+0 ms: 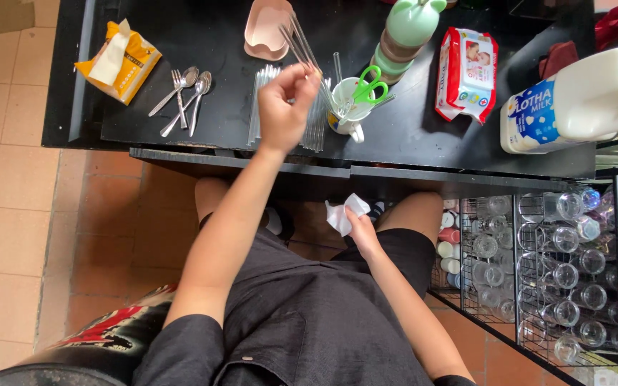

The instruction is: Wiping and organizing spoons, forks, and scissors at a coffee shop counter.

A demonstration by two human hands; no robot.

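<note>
Clear straws (300, 43) pinched in the left hand (284, 107), upper middle of the frame, above the black counter (202, 36)

Left fingers are closed around the straws (a thin bundle, tilted toward upper left); just right stands a white mug (350, 114) holding green scissors (368, 84); more straws lie flat beneath the hand; lower, at frame centre, the right hand (360, 230) grips a crumpled white tissue (342, 212); spoons and forks (182, 96) rest at upper left.

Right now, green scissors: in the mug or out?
In. The green scissors stand blades-down in the white mug, handles above the rim.
</note>
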